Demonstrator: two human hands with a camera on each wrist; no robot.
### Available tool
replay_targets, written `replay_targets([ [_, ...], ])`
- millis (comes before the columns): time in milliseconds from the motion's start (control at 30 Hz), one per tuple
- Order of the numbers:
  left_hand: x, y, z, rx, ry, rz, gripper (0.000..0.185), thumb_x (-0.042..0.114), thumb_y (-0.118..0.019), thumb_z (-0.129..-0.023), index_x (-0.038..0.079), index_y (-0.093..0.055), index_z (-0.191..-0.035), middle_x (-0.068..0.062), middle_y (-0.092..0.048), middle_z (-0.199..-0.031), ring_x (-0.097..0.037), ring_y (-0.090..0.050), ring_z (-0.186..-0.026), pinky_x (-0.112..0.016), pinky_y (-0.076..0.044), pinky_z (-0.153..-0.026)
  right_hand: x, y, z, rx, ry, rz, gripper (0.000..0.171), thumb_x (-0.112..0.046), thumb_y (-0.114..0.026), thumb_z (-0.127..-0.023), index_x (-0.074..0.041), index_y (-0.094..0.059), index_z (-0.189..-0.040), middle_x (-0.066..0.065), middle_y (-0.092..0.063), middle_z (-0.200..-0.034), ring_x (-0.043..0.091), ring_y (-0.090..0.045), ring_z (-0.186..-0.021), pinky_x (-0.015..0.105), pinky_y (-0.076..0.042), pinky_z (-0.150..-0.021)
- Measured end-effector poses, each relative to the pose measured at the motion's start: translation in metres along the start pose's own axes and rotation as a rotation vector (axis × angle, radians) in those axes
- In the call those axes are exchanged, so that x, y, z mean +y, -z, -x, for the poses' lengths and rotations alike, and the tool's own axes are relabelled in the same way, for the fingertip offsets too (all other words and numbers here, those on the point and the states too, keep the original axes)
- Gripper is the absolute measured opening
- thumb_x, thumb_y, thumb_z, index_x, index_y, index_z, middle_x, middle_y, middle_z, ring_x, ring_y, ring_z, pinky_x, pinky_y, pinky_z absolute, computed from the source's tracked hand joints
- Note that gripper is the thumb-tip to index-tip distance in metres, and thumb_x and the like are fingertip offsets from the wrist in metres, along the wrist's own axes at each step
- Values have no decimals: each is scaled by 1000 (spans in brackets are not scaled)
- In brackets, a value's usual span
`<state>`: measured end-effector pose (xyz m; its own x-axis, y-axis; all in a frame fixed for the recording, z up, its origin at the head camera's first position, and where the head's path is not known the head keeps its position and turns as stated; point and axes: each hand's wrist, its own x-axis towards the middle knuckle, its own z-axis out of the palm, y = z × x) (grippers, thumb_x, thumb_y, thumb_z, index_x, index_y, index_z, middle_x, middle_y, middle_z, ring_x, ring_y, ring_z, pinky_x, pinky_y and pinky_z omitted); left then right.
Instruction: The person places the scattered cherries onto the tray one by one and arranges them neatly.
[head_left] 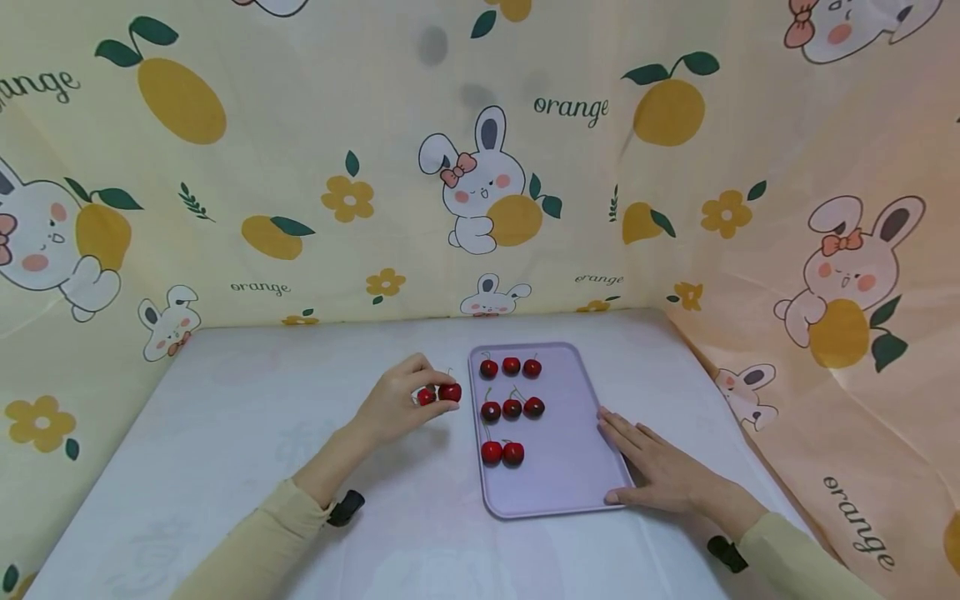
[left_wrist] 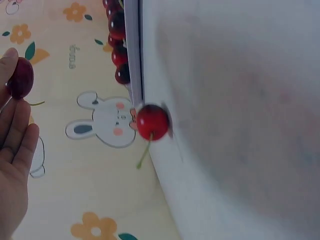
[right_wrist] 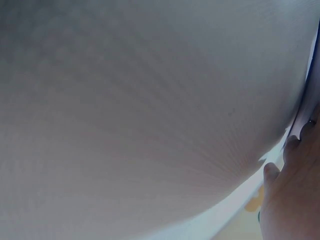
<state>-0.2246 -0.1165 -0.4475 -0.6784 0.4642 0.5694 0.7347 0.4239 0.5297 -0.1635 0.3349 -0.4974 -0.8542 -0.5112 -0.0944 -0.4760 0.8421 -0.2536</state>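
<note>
Cream-yellow cloth printed with rabbits, oranges and flowers (head_left: 480, 192) walls in three sides of a white-covered table (head_left: 247, 433), where a person in pale yellow sleeves works with both hands. At the centre of the surface lies a lilac rectangular plastic tray (head_left: 570, 467) carrying eight glossy red cherries with thin stems in three rows: three at the far end (head_left: 511, 366), three in the middle (head_left: 512, 407) and two nearer the person (head_left: 502, 452), the spot to the right of that pair bare. The left hand (head_left: 397, 404) hovers just off the tray's left edge, its fingertips pinching a small red cherry (head_left: 426, 397); the left wrist view shows that fruit, dark red (left_wrist: 21, 78), pressed against the fingers (left_wrist: 15, 130). A second red cherry (head_left: 450, 392) sits just beside the held one, between the hand and the tray; the wrist view shows it resting on the white cloth (left_wrist: 152, 122) right at the tray's rim, stem trailing away, with the tray's rows visible beyond. The right hand (head_left: 652, 467) lies flat, fingers straight and spread, grasping nothing, along the tray's right edge, the thumb at the near right corner. The right wrist view shows little beyond white cloth and blurred fingertips (right_wrist: 292, 150) against the tray's edge. Dark wrist straps (head_left: 347, 507) show at both cuffs.
</note>
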Motion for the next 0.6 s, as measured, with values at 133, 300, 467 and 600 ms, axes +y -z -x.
replay_targets([
  [133,7,-9,-3,-8,-26,11,29,18,-92,-80,12,-80,-107,-3,-57,-89,-9,-54,-79,-35,-53,-60,-1,1,0,0,0,2,111,-77,-63,-86,-13,-21,-167,6,-13,-174,32,-20,-158,12,11,-117],
  [300,14,-21,-7,-14,-53,47,29,16,-92,-80,10,-80,-106,-3,-58,-88,-12,-57,-83,-28,-53,-64,0,0,0,-2,2,7,112,-77,-63,-86,-12,-21,-166,6,-13,-174,32,-19,-158,11,12,-117],
  [467,20,-33,-11,-25,-64,73,31,18,-91,-81,8,-80,-107,-5,-60,-90,-14,-58,-82,-18,-49,-66,0,-1,0,0,-1,4,112,-77,-63,-86,-13,-21,-167,6,-12,-175,32,-19,-158,12,11,-117],
  [600,25,-42,-14,-44,-54,91,31,19,-91,-81,9,-80,-108,-2,-59,-91,-12,-54,-81,-17,-46,-64,1,-1,0,1,-5,-4,112,-77,-63,-86,-14,-20,-167,4,-11,-175,31,-19,-158,13,10,-118],
])
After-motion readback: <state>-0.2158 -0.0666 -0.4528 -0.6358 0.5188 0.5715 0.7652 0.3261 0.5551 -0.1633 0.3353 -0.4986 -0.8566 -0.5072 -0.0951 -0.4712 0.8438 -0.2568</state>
